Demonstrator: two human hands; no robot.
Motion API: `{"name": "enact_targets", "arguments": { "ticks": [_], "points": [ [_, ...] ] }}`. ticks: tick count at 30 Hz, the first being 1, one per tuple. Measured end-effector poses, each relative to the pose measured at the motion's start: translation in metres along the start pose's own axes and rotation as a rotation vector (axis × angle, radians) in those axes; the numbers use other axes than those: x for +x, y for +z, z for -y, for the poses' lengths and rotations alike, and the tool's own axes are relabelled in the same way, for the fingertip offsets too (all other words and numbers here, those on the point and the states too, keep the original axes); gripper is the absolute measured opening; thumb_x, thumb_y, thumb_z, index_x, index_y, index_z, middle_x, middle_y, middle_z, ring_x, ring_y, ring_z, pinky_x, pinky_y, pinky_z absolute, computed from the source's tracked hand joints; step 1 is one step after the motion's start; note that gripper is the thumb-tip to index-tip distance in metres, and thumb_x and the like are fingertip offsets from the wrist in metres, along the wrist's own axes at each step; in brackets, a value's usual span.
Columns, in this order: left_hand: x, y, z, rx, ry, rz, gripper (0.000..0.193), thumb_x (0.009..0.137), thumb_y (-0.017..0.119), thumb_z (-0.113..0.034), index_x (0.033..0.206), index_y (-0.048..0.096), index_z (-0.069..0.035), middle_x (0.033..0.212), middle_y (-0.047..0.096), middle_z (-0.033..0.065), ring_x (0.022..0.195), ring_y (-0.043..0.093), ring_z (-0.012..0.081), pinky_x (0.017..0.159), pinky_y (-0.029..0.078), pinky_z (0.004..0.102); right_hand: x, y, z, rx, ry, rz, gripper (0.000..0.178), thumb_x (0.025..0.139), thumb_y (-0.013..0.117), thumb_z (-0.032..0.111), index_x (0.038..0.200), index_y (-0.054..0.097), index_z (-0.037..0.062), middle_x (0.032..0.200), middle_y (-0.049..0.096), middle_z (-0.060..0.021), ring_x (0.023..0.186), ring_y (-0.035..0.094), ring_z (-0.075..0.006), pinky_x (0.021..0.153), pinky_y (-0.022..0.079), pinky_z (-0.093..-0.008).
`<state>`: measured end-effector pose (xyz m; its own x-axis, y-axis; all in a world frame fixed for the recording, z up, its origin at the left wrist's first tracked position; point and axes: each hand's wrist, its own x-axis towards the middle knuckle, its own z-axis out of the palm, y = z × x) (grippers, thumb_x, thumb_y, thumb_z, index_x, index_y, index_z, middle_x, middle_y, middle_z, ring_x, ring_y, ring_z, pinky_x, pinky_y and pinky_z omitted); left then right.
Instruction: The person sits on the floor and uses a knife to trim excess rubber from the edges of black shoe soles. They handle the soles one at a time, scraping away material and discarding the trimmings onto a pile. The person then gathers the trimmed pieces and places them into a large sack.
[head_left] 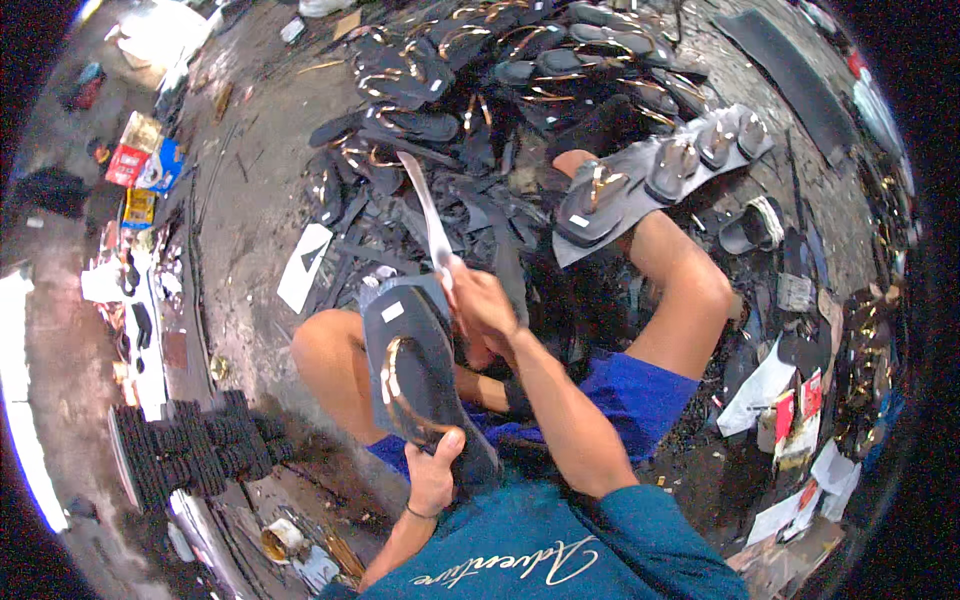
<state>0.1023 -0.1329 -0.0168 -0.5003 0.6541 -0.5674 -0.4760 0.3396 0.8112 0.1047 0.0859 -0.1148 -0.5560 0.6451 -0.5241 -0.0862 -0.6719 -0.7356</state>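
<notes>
The sandal (pixel 425 365) is black, its strap (pixel 391 381) gold, the blade (pixel 429 212) silvery, the shorts (pixel 645 402) blue.

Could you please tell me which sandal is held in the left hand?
The black sandal beside the left knee, its near end gripped by the left hand. The other sandals lie farther off, not held.

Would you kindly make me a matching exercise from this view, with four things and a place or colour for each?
1. long blade
2. nearest sandal
3. shorts
4. stack of dark pieces

A. blue
B. at the picture's lower left
C. held in the right hand
D. gripped by the left hand

Pairs: 1-C; 2-D; 3-A; 4-B.
</notes>
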Motion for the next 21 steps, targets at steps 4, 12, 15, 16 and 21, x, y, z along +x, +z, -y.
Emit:
{"name": "enact_targets", "arguments": {
  "ticks": [4,12,15,16,21],
  "points": [
    [0.005,-0.035,0.019,0.236,0.056,0.320,0.063,0.079,0.080,-0.019,0.132,0.049,-0.004,0.114,0.063,0.0066,0.105,0.062,0.0199,0.092,0.050,0.0345,-0.112,-0.016,0.034,-0.187,0.044,0.109,0.030,0.088,0.074,0.033,0.081,0.061,0.0062,0.062,0.056,0.0016,0.049,0.050,-0.0055,0.042,0.040,-0.0263],
    [0.067,-0.016,-0.082,0.514,0.304,0.025,0.052,0.087,0.072,-0.032,0.126,0.057,0.000,0.111,0.064,0.0075,0.106,0.060,0.0204,0.096,0.046,0.0352,-0.160,-0.012,0.041,-0.351,-0.533,-0.022,0.035,0.090,0.071,0.016,0.118,0.061,-0.0025,0.081,0.065,-0.0030,0.072,0.059,-0.0083,0.062,0.050,-0.0254],
    [0.074,-0.036,-0.107,0.199,0.352,-0.120,0.044,0.093,0.066,-0.031,0.123,0.056,-0.001,0.112,0.062,0.0058,0.105,0.059,0.0162,0.093,0.047,0.0311,-0.173,-0.044,0.029,-0.685,-0.767,-0.146,0.032,0.091,0.067,0.009,0.121,0.062,-0.0013,0.085,0.067,-0.0069,0.073,0.060,-0.0124,0.065,0.051,-0.0276],
    [0.081,-0.046,-0.115,0.138,0.412,-0.118,0.044,0.095,0.064,-0.032,0.125,0.054,-0.001,0.115,0.060,0.0057,0.107,0.058,0.0146,0.092,0.047,0.0292,-0.185,-0.053,0.029,-0.725,-0.755,-0.120,0.033,0.087,0.069,0.009,0.118,0.065,0.0020,0.089,0.068,-0.0098,0.073,0.063,-0.0190,0.067,0.052,-0.0305],
    [0.064,-0.079,-0.124,0.003,0.151,-0.074,0.053,0.096,0.063,-0.030,0.137,0.044,0.000,0.121,0.059,0.0063,0.109,0.057,0.0129,0.095,0.047,0.0292,-0.240,-0.062,-0.005,-0.725,-0.437,0.181,0.036,0.079,0.075,0.008,0.115,0.069,0.0083,0.087,0.070,-0.0115,0.064,0.063,-0.0204,0.060,0.053,-0.0317]
  ]
}}
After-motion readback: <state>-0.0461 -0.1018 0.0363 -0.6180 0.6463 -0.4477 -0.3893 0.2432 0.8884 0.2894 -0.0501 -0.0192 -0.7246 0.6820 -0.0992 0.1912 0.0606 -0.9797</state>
